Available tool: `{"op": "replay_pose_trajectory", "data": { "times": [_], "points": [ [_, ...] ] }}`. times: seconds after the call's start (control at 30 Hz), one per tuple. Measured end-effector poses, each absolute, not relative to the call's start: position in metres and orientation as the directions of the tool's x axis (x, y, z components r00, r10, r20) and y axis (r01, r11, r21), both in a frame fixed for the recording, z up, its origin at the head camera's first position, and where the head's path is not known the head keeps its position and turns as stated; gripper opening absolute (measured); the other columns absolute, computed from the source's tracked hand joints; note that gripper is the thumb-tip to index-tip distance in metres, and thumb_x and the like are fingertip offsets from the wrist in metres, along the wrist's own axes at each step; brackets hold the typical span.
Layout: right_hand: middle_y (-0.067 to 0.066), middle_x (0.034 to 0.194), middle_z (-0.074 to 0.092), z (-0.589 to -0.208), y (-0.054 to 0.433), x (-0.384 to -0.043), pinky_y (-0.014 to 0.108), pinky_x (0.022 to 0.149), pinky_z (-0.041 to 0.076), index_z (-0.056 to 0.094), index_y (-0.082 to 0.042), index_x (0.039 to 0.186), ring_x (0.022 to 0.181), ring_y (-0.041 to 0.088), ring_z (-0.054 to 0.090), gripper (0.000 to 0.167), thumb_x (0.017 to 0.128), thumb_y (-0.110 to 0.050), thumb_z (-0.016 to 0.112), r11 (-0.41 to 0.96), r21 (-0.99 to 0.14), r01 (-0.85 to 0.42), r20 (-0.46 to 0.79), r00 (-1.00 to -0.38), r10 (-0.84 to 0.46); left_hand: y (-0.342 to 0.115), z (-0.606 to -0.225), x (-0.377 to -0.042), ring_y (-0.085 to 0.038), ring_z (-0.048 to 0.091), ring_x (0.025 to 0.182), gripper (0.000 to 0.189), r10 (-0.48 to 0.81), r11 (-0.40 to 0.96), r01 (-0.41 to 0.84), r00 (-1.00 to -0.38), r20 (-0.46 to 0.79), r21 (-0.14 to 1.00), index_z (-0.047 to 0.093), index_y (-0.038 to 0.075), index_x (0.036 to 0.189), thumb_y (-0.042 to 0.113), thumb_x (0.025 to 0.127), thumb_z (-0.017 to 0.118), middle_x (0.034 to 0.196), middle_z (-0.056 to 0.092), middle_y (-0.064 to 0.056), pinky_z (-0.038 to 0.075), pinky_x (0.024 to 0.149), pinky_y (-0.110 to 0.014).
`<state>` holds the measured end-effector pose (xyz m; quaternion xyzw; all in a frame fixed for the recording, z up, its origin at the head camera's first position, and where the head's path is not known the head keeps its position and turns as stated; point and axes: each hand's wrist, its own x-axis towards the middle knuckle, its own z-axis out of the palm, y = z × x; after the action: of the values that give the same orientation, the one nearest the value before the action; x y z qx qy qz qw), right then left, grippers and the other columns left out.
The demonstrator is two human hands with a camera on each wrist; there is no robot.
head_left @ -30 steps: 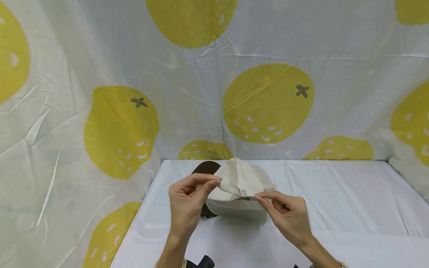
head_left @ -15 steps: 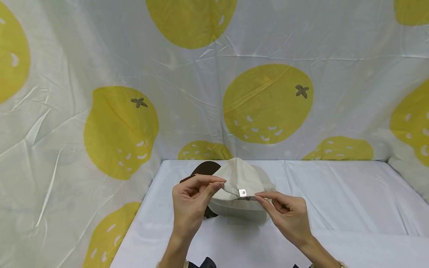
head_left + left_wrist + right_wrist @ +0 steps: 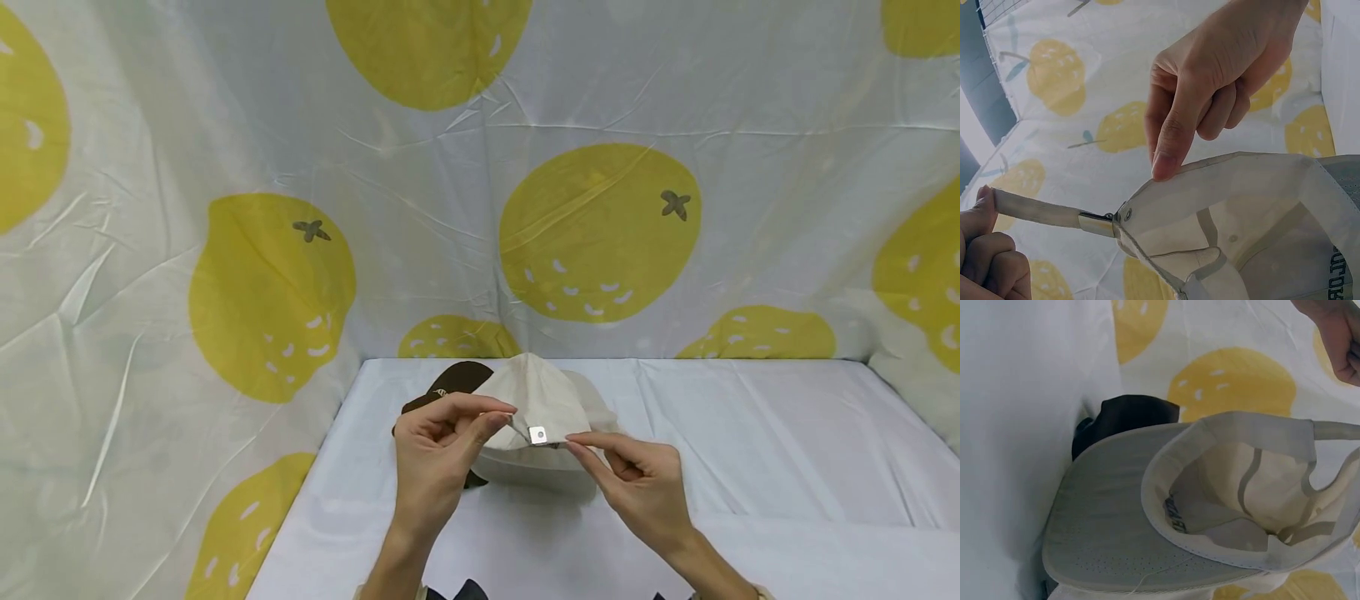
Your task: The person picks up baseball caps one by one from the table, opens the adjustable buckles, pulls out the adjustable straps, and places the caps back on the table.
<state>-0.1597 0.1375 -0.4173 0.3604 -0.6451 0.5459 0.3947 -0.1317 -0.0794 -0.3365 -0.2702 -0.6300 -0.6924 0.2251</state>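
A cream baseball cap [image 3: 534, 392] is held up with its back strap and metal buckle [image 3: 537, 435] facing me. My left hand [image 3: 435, 450] pinches the end of the fabric strap [image 3: 1038, 209] between thumb and index finger, left of the buckle. My right hand [image 3: 637, 479] pinches the cap's back edge just right of the buckle. In the left wrist view the strap runs out straight from the buckle. The right wrist view shows the cap's inside and its grey brim [image 3: 1107, 506]; printed lettering inside is only partly visible.
Behind my left hand lies a dark brown cap [image 3: 461, 377], partly hidden. A pale grey shape [image 3: 536, 473] shows below the cream cap, its kind unclear. White cloth [image 3: 765, 442] covers the table; lemon-printed fabric [image 3: 420, 208] hangs at the back and sides.
My left hand has shifted slightly right, nearer the buckle, still pinching the strap. The buckle now lies flatter toward me and slightly farther left. My right hand has barely moved.
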Motion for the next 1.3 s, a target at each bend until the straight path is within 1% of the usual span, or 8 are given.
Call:
{"op": "replay_pose_trajectory", "data": {
  "times": [0.23, 0.43, 0.5, 0.6, 0.7, 0.8, 1.1, 1.3],
  "points": [
    [-0.005, 0.053, 0.019, -0.418, 0.13, -0.159, 0.012, 0.043, 0.013, 0.079, 0.002, 0.089, 0.051, 0.004, 0.014, 0.023, 0.093, -0.02, 0.079, 0.129, -0.393, -0.91, 0.916, -0.399, -0.025, -0.08, -0.336, -0.132, -0.011, 0.016, 0.049, 0.003, 0.033, -0.108, 0.667, -0.739, 0.673, 0.738, 0.076, -0.008, 0.092, -0.007, 0.089, 0.074, 0.047, 0.039, -0.003, 0.02, 0.043, -0.029],
    [-0.007, 0.05, 0.022, -0.415, 0.124, -0.158, 0.012, 0.041, 0.012, 0.08, 0.004, 0.091, 0.05, 0.003, 0.013, 0.024, 0.093, -0.019, 0.079, 0.12, -0.345, -0.931, 0.936, -0.35, -0.023, -0.078, -0.337, -0.133, -0.011, 0.017, 0.049, 0.005, 0.04, -0.118, 0.669, -0.736, 0.676, 0.734, 0.075, -0.01, 0.09, -0.006, 0.089, 0.075, 0.048, 0.044, -0.006, 0.02, 0.043, -0.029],
    [-0.009, 0.047, 0.028, -0.414, 0.122, -0.159, 0.011, 0.041, 0.012, 0.08, 0.005, 0.092, 0.05, 0.002, 0.013, 0.022, 0.093, -0.017, 0.079, 0.101, -0.319, -0.942, 0.946, -0.323, -0.029, -0.077, -0.337, -0.133, -0.011, 0.017, 0.048, 0.005, 0.046, -0.127, 0.669, -0.734, 0.678, 0.732, 0.074, -0.011, 0.09, -0.006, 0.089, 0.074, 0.048, 0.045, -0.007, 0.02, 0.043, -0.029],
    [-0.006, 0.048, 0.048, -0.411, 0.12, -0.161, 0.01, 0.041, 0.013, 0.081, 0.005, 0.095, 0.05, 0.002, 0.013, 0.018, 0.093, -0.013, 0.078, 0.065, -0.272, -0.96, 0.96, -0.275, -0.046, -0.076, -0.337, -0.134, -0.011, 0.017, 0.048, 0.005, 0.056, -0.135, 0.667, -0.734, 0.677, 0.733, 0.074, -0.011, 0.09, -0.006, 0.09, 0.074, 0.048, 0.046, -0.008, 0.021, 0.043, -0.029],
    [0.002, 0.058, 0.066, -0.407, 0.119, -0.164, 0.01, 0.043, 0.014, 0.081, 0.004, 0.097, 0.051, 0.002, 0.015, 0.014, 0.092, -0.008, 0.078, 0.026, -0.238, -0.971, 0.968, -0.24, -0.068, -0.075, -0.336, -0.134, -0.011, 0.017, 0.047, 0.005, 0.065, -0.137, 0.665, -0.733, 0.677, 0.734, 0.075, -0.011, 0.091, -0.005, 0.09, 0.074, 0.048, 0.045, -0.007, 0.021, 0.042, -0.026],
    [0.006, 0.066, 0.071, -0.404, 0.119, -0.167, 0.01, 0.044, 0.015, 0.08, 0.004, 0.099, 0.051, 0.001, 0.017, 0.013, 0.092, -0.006, 0.077, 0.004, -0.207, -0.978, 0.974, -0.207, -0.089, -0.075, -0.336, -0.134, -0.011, 0.017, 0.047, 0.005, 0.072, -0.138, 0.667, -0.73, 0.679, 0.732, 0.075, -0.01, 0.091, -0.006, 0.09, 0.074, 0.047, 0.044, -0.007, 0.02, 0.042, -0.023],
    [0.004, 0.067, 0.072, -0.398, 0.119, -0.173, 0.007, 0.047, 0.023, 0.081, 0.004, 0.099, 0.051, -0.003, 0.032, 0.014, 0.095, -0.008, 0.075, 0.06, -0.116, -0.992, 0.981, -0.123, -0.149, -0.075, -0.333, -0.134, -0.011, 0.017, 0.048, 0.005, 0.086, -0.124, 0.668, -0.73, 0.678, 0.734, 0.075, -0.009, 0.091, -0.005, 0.09, 0.075, 0.047, 0.042, -0.005, 0.02, 0.044, -0.027],
    [-0.011, 0.051, 0.039, -0.394, 0.119, -0.172, 0.005, 0.048, 0.015, 0.081, 0.0, 0.094, 0.051, -0.005, 0.02, 0.018, 0.099, -0.014, 0.072, 0.241, 0.01, -0.97, 0.985, -0.032, -0.169, -0.074, -0.331, -0.135, -0.011, 0.018, 0.048, 0.004, 0.088, -0.1, 0.657, -0.742, 0.664, 0.747, 0.076, -0.008, 0.091, -0.004, 0.09, 0.076, 0.047, 0.04, -0.004, 0.02, 0.044, -0.026]
  ]
}}
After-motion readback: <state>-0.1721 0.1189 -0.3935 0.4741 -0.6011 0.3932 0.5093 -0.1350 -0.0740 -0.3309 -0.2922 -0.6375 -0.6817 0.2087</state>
